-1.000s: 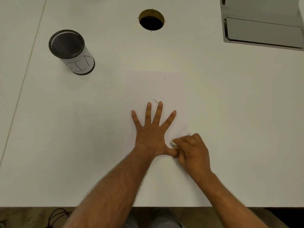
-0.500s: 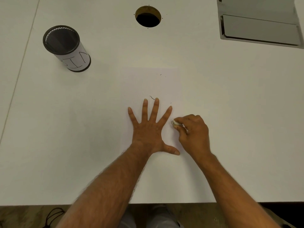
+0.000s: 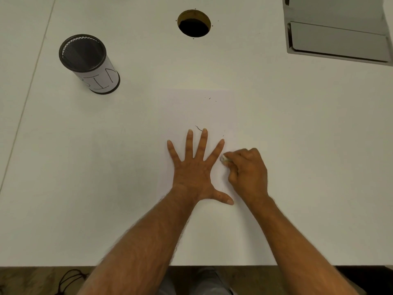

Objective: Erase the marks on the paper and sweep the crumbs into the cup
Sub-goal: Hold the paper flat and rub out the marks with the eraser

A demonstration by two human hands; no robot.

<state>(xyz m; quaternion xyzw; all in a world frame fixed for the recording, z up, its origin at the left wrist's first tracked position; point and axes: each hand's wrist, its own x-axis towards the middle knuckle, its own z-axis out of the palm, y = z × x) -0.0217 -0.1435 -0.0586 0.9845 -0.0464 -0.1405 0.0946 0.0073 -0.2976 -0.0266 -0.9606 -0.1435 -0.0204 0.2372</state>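
A white sheet of paper (image 3: 191, 107) lies flat on the white table (image 3: 297, 145). My left hand (image 3: 194, 169) presses it down, palm flat and fingers spread. A short dark pencil mark (image 3: 198, 128) shows just beyond my middle fingertips, and tiny dark specks (image 3: 210, 98) lie near the paper's far edge. My right hand (image 3: 247, 173) is closed around a small white eraser (image 3: 224, 159), whose tip touches the paper beside my left index finger. The black mesh cup (image 3: 89, 62), wrapped in a white label, stands upright at the far left.
A round cable hole (image 3: 194, 23) opens in the table at the back centre. A grey flat device (image 3: 338, 33) sits at the back right corner. The table's front edge runs just below my forearms, with a dark cable on the floor at the lower left.
My right hand with the eraser has moved up the paper from beside my left thumb to beside my left index finger. My left hand has stayed flat on the sheet.
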